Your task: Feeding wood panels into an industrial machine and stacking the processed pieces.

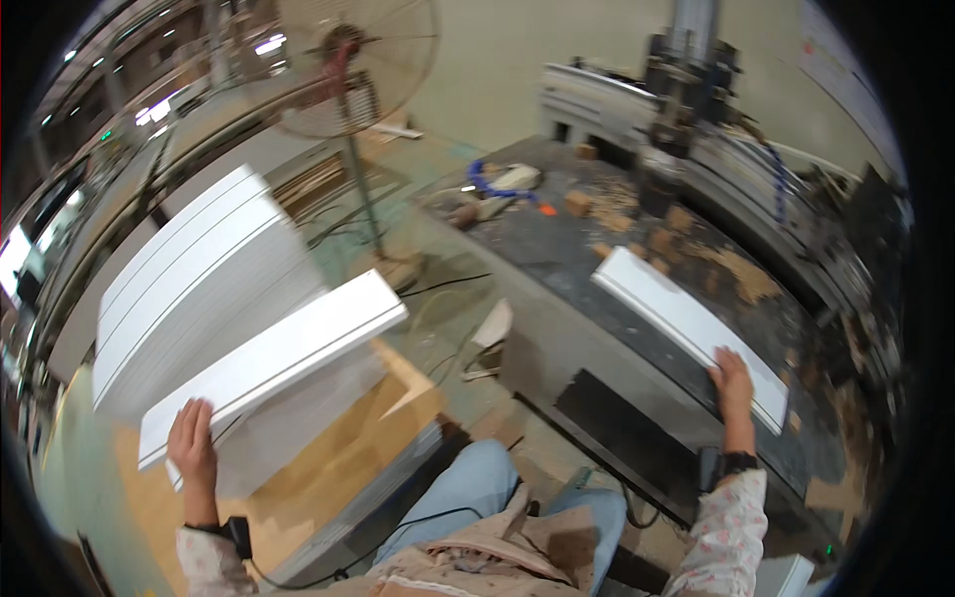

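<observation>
Long white rectangular board with a dark lengthwise line point(681, 326): lying at a slant along the near side of a dark grey flat machine bed point(537, 239), on the right.

Right hand point(733, 380): partly curled, fingers over the near edge of that board, toward its closer end. Definitely touching; can't tell how firm the hold is.

Second long white grooved board point(279, 353): over on the left, slanting across a pale block-shaped pile point(313, 423) on a flat tan sheet point(308, 483). Can't tell if resting fully or slightly lifted.

Left hand point(194, 443): fingers close together and fairly straight, laid over the near end of the second board. Thumb hidden, so can't tell if pinching.

Tall stack of white boards point(199, 284): just beyond the second board, edges lined up.

Machine bed clutter: brown wooden scraps point(577, 204) and a blue coiled hose point(482, 182), beyond the right-hand board, below a grey metal gantry point(607, 95).

Background: round wire-caged fan point(343, 45) on a pole.
</observation>
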`<state>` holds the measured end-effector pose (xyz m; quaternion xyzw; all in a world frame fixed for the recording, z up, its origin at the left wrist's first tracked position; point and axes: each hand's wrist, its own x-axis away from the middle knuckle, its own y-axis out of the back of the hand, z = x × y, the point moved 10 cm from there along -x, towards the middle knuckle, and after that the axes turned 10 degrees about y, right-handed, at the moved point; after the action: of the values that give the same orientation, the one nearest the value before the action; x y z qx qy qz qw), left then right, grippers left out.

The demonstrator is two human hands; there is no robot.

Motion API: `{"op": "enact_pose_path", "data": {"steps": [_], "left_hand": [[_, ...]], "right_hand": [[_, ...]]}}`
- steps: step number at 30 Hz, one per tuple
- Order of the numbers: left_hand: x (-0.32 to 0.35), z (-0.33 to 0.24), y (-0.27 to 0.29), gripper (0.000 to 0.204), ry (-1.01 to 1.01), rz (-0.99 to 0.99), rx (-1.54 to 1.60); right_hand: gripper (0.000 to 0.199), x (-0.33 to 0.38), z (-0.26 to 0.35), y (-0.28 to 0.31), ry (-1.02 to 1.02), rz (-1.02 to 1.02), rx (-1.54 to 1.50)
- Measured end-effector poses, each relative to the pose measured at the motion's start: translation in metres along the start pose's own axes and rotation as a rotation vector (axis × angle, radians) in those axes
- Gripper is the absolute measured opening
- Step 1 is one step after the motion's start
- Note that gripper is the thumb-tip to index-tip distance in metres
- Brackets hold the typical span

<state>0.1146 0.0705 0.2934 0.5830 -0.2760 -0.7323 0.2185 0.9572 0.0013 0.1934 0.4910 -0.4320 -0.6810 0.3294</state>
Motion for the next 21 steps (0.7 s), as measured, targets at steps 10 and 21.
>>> {"op": "enact_pose_path", "data": {"steps": [10,21], "left_hand": [[0.059,0.034,-0.051,0.055,0.283,0.354,-0.061],[0.070,0.071,-0.078,0.071,0.415,0.383,-0.160]], "right_hand": [[0.041,-0.013,0.003,-0.009,-0.002,0.010,-0.048],[0.037,-0.005,-0.030,-0.048,-0.241,-0.029,-0.589]]}}
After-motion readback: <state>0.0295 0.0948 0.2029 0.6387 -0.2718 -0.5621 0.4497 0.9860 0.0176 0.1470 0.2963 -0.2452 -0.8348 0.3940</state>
